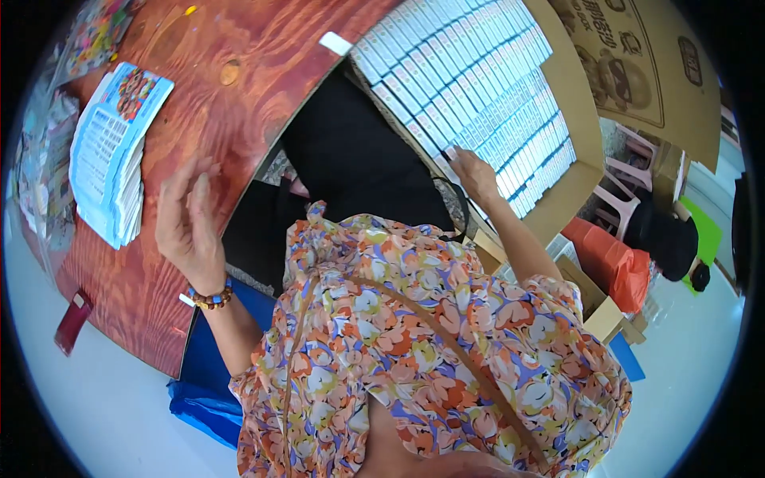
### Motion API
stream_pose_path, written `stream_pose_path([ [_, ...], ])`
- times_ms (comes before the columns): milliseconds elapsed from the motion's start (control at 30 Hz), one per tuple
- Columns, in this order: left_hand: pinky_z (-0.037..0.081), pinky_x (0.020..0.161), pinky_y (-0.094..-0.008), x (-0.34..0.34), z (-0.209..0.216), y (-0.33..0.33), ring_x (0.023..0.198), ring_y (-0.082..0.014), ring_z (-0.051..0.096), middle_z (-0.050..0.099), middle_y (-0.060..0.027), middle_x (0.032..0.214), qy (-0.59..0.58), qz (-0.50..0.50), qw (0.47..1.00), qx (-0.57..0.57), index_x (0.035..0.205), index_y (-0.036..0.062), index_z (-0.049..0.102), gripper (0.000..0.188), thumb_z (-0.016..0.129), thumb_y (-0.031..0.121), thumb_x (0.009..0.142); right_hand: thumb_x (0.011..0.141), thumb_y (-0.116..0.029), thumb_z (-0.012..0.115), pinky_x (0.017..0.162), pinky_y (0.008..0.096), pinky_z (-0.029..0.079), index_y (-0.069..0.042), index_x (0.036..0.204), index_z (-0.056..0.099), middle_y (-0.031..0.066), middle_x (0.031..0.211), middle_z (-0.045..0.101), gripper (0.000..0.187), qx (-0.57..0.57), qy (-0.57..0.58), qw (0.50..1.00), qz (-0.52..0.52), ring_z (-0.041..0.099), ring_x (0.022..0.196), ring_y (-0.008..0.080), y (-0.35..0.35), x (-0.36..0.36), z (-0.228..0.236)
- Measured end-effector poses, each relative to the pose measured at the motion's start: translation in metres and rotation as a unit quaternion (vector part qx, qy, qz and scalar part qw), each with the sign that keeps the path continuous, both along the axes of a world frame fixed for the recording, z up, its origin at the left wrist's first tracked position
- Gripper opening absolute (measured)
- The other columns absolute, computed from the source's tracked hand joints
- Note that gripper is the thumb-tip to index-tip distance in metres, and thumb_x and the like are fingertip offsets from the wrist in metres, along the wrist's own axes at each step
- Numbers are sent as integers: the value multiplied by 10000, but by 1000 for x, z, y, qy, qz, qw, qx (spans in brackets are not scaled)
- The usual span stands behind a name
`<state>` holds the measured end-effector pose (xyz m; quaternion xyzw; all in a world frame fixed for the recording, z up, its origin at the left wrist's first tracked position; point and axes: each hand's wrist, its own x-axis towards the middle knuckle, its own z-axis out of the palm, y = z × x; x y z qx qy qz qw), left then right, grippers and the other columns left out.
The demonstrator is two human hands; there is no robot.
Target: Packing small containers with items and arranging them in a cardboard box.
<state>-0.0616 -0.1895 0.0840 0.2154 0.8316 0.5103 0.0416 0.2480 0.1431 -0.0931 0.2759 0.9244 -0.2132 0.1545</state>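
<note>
My left hand [191, 227], with a beaded bracelet [210, 299] at the wrist, hovers over the wood-grain table near its edge. Its fingers are stretched out, slightly blurred, with nothing in them. To its left lies a fanned stack of light blue printed sheets or flat packets [107, 163]. My right hand [478, 177] reaches into an open cardboard carton [588, 143] on the right. Its fingers are closed on a small white box [451, 151] at the near side of the rows. Several tight rows of slim white-and-blue boxes [470, 72] fill the carton.
Clear plastic bags with colourful contents [44, 175] lie at the table's far left. A dark red flat object [73, 321] is at the table's rim. Pink stools [621, 203], a red plastic bag [610, 259] and smaller cartons [603, 320] stand beyond the carton at right.
</note>
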Motion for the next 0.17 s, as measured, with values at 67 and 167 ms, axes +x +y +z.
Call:
stream_pose_path([
  [67,501,832,-298,2,10,-10,929,-198,659,687,-122,1011,1,11,999,-36,1111,-38,658,200,573,-15,931,979,-262,513,831,483,510,-36,1232,571,211,1113,643,344,-64,14,997,47,621,971,420,9,2,-6],
  [167,492,867,-341,-1,1,-17,929,-237,665,701,-108,989,87,56,992,-74,1050,-4,687,176,638,14,882,998,-268,485,952,443,464,18,1216,587,236,1199,621,373,-97,-55,992,52,594,1090,406,11,-36,-19],
])
